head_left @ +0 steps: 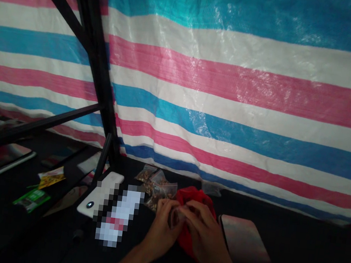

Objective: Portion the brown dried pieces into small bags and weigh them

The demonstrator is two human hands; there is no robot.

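My left hand (165,228) and my right hand (204,235) meet over a red plastic bag (186,237). Their curled fingers pinch what looks like a small clear plastic bag (174,217), mostly hidden behind them. Just beyond my left hand lie several small clear zip bags (157,187) filled with brownish bits too small to name. Behind the red bag, near the striped sheet, lies another clear zip bag (211,189) that looks flat.
Right of my hands stands a flat scale-like device (247,247) with a shiny plate. A white device (100,195) and a blurred-out paper-like item (120,218) lie left. Snack-like packets (32,200) and a black metal frame (100,81) stand farther left. A striped sheet (232,83) hangs behind.
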